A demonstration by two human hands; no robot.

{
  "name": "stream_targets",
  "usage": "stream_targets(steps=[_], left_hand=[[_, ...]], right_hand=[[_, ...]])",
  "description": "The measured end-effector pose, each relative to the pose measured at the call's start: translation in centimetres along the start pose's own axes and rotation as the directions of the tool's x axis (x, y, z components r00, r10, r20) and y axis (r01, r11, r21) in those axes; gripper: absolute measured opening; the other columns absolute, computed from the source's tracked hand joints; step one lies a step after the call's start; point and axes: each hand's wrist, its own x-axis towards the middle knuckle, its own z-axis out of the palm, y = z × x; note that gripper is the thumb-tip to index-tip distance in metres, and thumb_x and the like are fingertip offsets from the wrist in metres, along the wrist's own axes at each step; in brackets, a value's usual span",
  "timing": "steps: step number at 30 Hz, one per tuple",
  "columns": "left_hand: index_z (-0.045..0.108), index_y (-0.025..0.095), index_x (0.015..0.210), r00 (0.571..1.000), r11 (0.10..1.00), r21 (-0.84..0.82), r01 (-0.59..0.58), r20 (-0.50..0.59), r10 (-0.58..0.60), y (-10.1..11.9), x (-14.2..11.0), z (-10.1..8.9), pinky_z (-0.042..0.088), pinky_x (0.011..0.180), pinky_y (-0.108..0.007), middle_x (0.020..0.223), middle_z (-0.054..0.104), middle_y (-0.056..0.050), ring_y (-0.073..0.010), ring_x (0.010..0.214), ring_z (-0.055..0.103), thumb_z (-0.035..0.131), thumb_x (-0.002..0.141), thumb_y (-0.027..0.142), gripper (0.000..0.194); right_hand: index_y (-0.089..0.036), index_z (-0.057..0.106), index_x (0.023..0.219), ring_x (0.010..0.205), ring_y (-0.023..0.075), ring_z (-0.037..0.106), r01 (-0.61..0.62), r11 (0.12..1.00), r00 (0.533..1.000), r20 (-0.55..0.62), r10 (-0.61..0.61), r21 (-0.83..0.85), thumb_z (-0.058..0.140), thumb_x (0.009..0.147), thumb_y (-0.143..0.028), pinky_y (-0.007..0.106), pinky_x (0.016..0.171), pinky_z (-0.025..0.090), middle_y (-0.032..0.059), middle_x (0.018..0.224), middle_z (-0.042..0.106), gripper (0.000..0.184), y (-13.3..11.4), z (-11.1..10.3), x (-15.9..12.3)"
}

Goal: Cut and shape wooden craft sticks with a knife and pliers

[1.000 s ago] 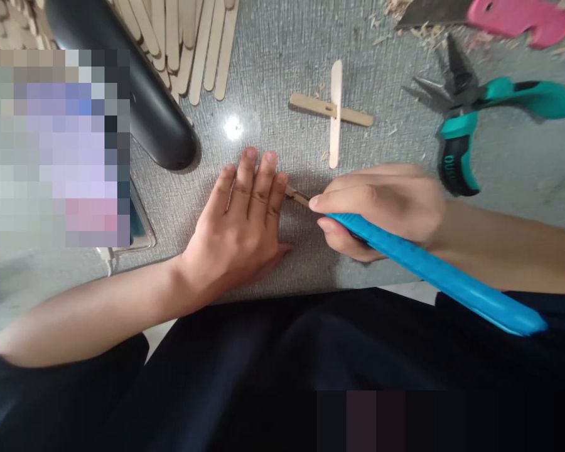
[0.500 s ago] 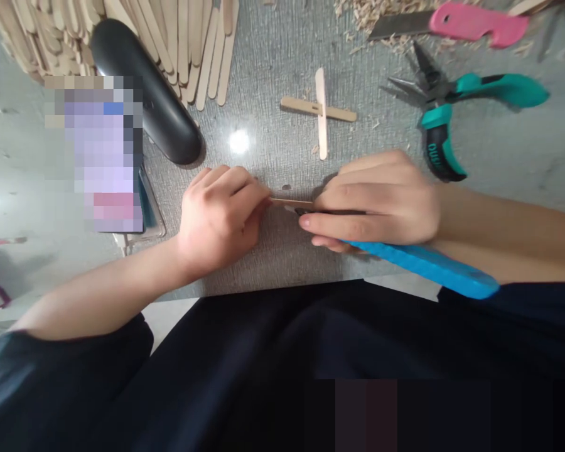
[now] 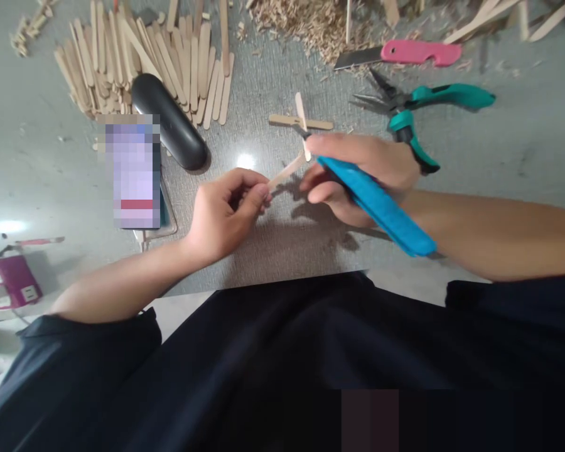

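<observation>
My left hand point(image 3: 233, 210) pinches one end of a wooden craft stick point(image 3: 286, 172) between thumb and fingers, its free end pointing up and to the right. In my right hand point(image 3: 358, 176) is a blue-handled utility knife point(image 3: 381, 210), the handle slanting down towards my forearm. Its dark blade tip pokes out past the index finger, apart from the held stick as far as I can see. Just beyond lie two crossed craft sticks: a darker one point(image 3: 282, 120) with a small slot and a pale one point(image 3: 301, 108) standing across it.
Teal-handled pliers point(image 3: 398, 103) and a pink folding knife point(image 3: 419, 53) lie at the right, near wood shavings point(image 3: 301, 25). At the left are a pile of craft sticks point(image 3: 183, 63), a black oblong case point(image 3: 169, 122) and a phone point(image 3: 136, 169). A purple box point(image 3: 19, 282) stands far left.
My right hand with the utility knife has lifted away from the stick, up towards the crossed sticks. My left hand has turned, tilting the craft stick upward. The whole view has shifted slightly.
</observation>
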Motion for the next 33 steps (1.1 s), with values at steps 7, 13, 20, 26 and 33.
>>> stream_targets(steps=[7,13,20,26,33], left_hand=[[0.08,0.021,0.097,0.976,0.994,0.09,-0.065,0.212,0.045,0.3,-0.4,-0.3,0.055,0.066,-0.028,0.085,0.086,-0.003,-0.0115,0.067,0.069,0.077,0.106,0.03,0.014],[0.074,0.023,0.094,0.983,0.988,0.102,-0.113,0.157,0.096,0.3,-0.3,-0.3,0.055,0.062,-0.029,0.083,0.085,-0.002,-0.0123,0.066,0.071,0.083,0.106,0.033,0.018],[0.062,0.024,0.09,0.946,0.888,0.332,-0.319,0.166,0.277,-0.3,0.1,-1.0,0.039,0.056,-0.027,0.067,0.061,0.006,-0.009,0.058,0.055,0.072,0.106,0.023,0.019],[0.057,0.025,0.092,0.942,0.865,0.397,-0.307,0.259,0.215,0.0,0.1,-1.0,0.035,0.054,-0.029,0.075,0.068,0.004,-0.0087,0.055,0.049,0.071,0.107,0.029,0.021],[0.056,0.024,0.084,0.958,0.763,0.58,-0.286,0.206,0.202,0.2,0.3,-1.3,0.031,0.059,-0.032,0.067,0.057,0.003,-0.0129,0.058,0.048,0.064,0.105,0.03,0.023]], right_hand=[[-0.031,0.082,0.13,0.082,0.0169,0.087,0.116,0.984,0.985,-0.147,-0.095,0.138,0.086,0.106,-0.035,0.031,0.08,0.073,-0.0018,0.112,0.092,0.025,-2.1,1.5,1.8],[-0.029,0.079,0.135,0.086,0.0155,0.085,0.058,0.977,0.998,-0.033,-0.052,0.206,0.087,0.103,-0.03,0.031,0.085,0.072,0.0026,0.125,0.09,0.032,-2.4,1.2,1.6],[-0.031,0.075,0.146,0.083,0.0144,0.079,0.064,0.98,0.97,0.22,-0.106,0.189,0.078,0.107,-0.028,0.029,0.083,0.069,-0.0018,0.106,0.085,0.04,-1.6,0.2,1.3],[-0.036,0.075,0.149,0.093,0.0178,0.085,-0.024,0.972,0.946,0.319,-0.054,0.235,0.079,0.105,-0.028,0.033,0.089,0.072,-0.0027,0.114,0.088,0.044,-1.8,-0.3,1.3],[-0.027,0.08,0.14,0.075,0.0175,0.08,0.039,0.955,0.995,0.082,-0.065,0.293,0.072,0.113,-0.069,0.031,0.071,0.068,0.0008,0.099,0.084,0.05,-1.9,-0.3,1.4]])
